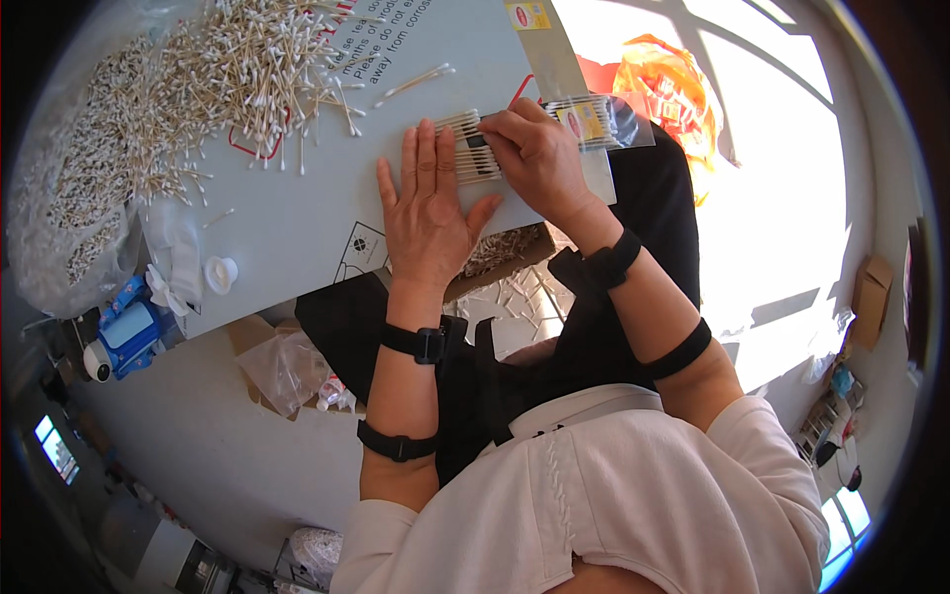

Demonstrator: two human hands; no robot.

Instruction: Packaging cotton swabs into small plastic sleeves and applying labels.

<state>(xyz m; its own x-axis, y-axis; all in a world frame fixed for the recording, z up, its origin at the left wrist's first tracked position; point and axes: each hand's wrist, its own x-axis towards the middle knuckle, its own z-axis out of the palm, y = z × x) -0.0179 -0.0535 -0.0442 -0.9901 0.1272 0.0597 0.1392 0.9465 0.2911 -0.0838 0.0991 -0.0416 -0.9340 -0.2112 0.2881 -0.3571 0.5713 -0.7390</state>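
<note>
My left hand lies flat with its fingers stretched out, the fingertips on the left end of a row of cotton swabs on the grey table. My right hand is closed in a pinch over the right part of that row. Its fingertips meet a small dark strip lying across the swabs. Just beyond the right knuckles, a clear bag of swabs with a yellow label sticks out past the table's edge. A few loose swabs lie above the left fingertips.
A big heap of cotton swabs covers the table's far left, partly in a clear plastic bag. A white round cap and a blue-and-white object are at the left edge. Below the table stands a cardboard box with swabs.
</note>
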